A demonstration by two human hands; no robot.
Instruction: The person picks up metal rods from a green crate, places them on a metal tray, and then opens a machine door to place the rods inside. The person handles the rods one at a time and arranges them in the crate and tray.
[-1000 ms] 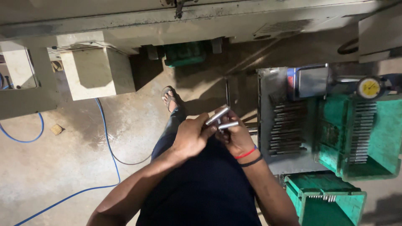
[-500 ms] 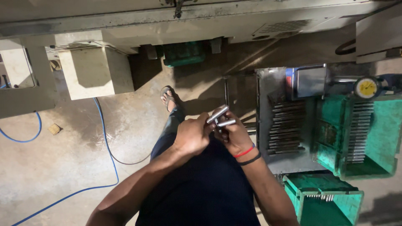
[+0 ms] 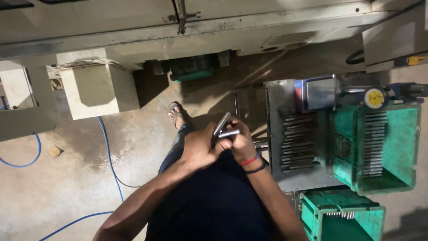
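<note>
- While both hands are held together above the lap, two metal rods are gripped between them.
- The left hand is seen from the back, its fingers curled shut around the lower ends of the rods; the fingertips themselves are hidden.
- The right hand is pressed against the left, its fingers bent and pinched on the rod that lies nearly level.
- One rod is tilted up and to the right, the other is pointed right; they are crossed or touching where the hands meet.
- A red band and a dark band are worn on the right wrist.
- More rods are laid in rows on a grey tray just right of the hands.
- A green crate with another row of rods is set beside the tray; a second green crate is placed below it.
- A yellow dial gauge is seen above the first crate.
- A sandalled foot is rested on the concrete floor, near a blue cable.
</note>
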